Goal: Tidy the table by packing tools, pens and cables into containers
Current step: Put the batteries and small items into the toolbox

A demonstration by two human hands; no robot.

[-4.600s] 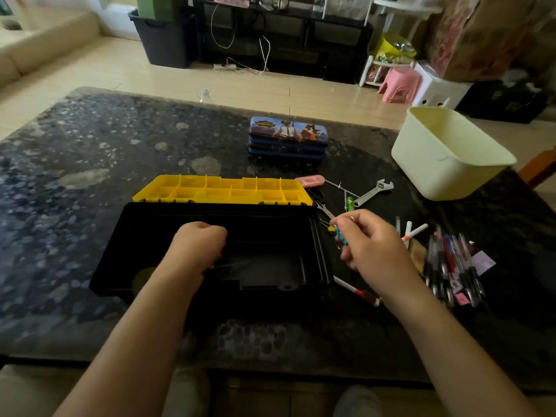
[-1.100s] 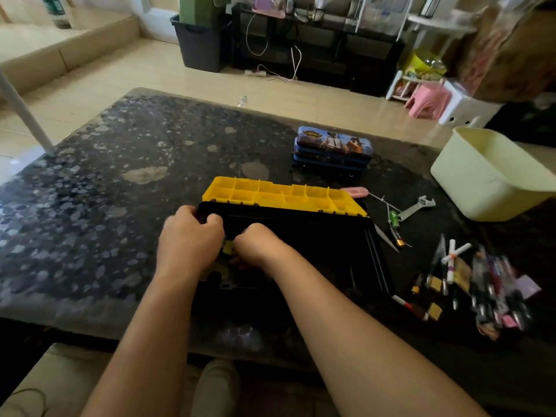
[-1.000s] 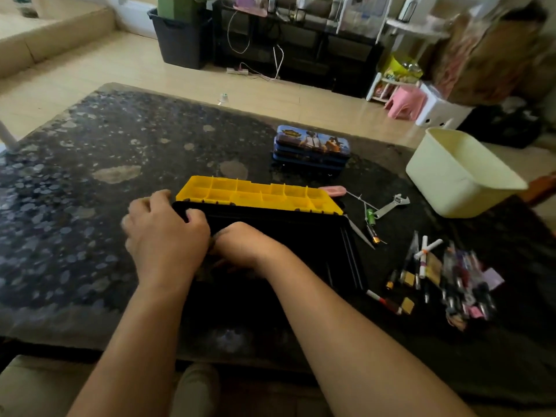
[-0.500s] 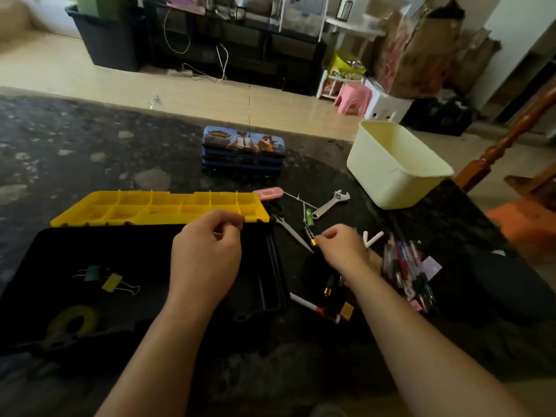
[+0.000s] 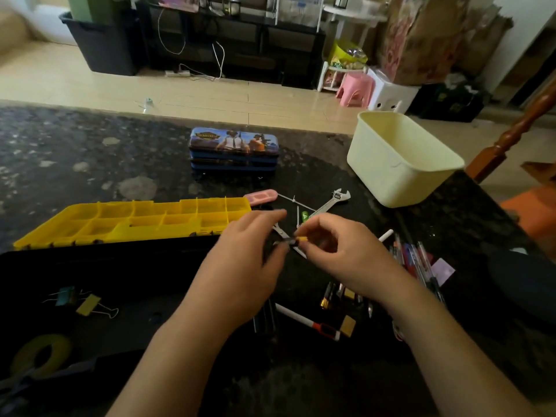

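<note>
My left hand [image 5: 240, 266] and my right hand [image 5: 346, 254] meet above the table, just right of the open black toolbox [image 5: 135, 266]. Between their fingertips is a small yellow-and-black item [image 5: 299, 239]: the right pinches its yellow end and the left its dark end. What it is stays unclear. Inside the toolbox lie two binder clips [image 5: 87, 305] and a yellow tape roll [image 5: 39, 356]. The toolbox's yellow compartment tray [image 5: 135, 221] lies open behind it. A small wrench [image 5: 334, 201] lies beyond my hands. Several pens [image 5: 412, 260] are heaped to the right, and a white marker [image 5: 304, 322] lies under my wrists.
A printed pencil tin [image 5: 233, 145] stands at the back centre. A cream plastic tub [image 5: 400, 176] sits at the back right near the table's edge. A pink case [image 5: 260, 196], a green item [image 5: 304, 216] and batteries [image 5: 328, 296] lie around my hands. A wooden chair post stands off the right edge.
My right hand has picked the small yellow-and-black item off the table. My left hand has moved right from the toolbox rim to pinch its other end.
</note>
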